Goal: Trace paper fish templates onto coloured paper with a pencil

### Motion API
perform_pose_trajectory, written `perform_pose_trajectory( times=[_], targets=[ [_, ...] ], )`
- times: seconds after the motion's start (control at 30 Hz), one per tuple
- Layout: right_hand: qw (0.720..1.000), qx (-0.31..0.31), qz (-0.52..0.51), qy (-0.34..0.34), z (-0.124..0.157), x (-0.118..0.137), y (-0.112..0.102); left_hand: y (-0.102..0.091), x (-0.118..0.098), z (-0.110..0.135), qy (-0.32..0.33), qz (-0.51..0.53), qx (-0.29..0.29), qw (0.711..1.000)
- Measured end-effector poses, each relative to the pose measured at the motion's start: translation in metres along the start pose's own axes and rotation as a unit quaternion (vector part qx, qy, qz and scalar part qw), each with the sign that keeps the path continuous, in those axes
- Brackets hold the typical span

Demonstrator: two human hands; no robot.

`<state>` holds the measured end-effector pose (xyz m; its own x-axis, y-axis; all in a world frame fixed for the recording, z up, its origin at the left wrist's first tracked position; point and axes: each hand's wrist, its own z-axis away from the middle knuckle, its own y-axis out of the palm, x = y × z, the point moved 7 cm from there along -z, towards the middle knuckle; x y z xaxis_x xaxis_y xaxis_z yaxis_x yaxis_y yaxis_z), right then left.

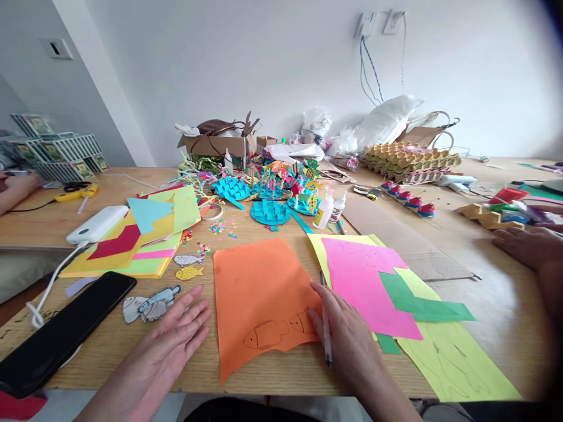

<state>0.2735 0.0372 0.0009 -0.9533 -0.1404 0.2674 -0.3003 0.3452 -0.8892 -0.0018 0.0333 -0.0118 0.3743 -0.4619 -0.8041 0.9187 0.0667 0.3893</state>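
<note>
An orange paper sheet with two pencilled fish outlines lies at the table's near edge. My right hand rests on its right side, fingers closed round a pen that points away from me. My left hand lies flat on the wood just left of the sheet, fingers stretched out, holding nothing. Grey fish cut-outs sit right beyond its fingertips, and a yellow fish cut-out lies further back.
A black phone lies at the near left. Pink, green and yellow sheets overlap on the right. A stack of coloured paper, a white power bank, glue bottles, blue paper crafts and egg cartons fill the back. Another person's hand rests at right.
</note>
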Motion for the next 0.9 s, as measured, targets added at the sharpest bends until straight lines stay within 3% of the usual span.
perform_pose_trajectory(
  times=[0.13,0.27,0.43,0.57,0.67,0.77,0.83,0.9],
  targets=[
    [0.999,0.033,0.023,0.011,-0.001,0.003,0.007,0.010,0.002,-0.008,-0.031,0.058,0.006,0.998],
    [0.999,0.039,0.018,0.031,0.002,0.001,0.009,0.015,0.001,-0.016,-0.046,0.043,0.012,0.998],
    [0.997,0.046,0.004,0.058,0.001,-0.003,0.008,0.022,-0.013,-0.028,-0.004,-0.115,0.028,0.993],
    [0.997,0.029,-0.033,0.064,-0.001,-0.001,0.008,0.032,-0.032,-0.037,0.087,-0.280,-0.003,0.956],
    [0.995,0.016,-0.079,0.053,-0.003,0.000,0.006,0.044,-0.034,-0.043,0.114,-0.329,0.025,0.937],
    [0.990,-0.009,-0.117,0.072,-0.005,-0.012,-0.004,0.047,-0.030,-0.046,0.099,-0.301,0.043,0.947],
    [0.982,-0.041,-0.142,0.117,-0.007,-0.030,-0.015,0.044,-0.025,-0.046,0.046,-0.245,0.052,0.967],
    [0.979,-0.013,-0.153,0.132,-0.010,-0.043,-0.019,0.043,-0.023,-0.043,0.008,-0.164,0.067,0.984]
  ],
)
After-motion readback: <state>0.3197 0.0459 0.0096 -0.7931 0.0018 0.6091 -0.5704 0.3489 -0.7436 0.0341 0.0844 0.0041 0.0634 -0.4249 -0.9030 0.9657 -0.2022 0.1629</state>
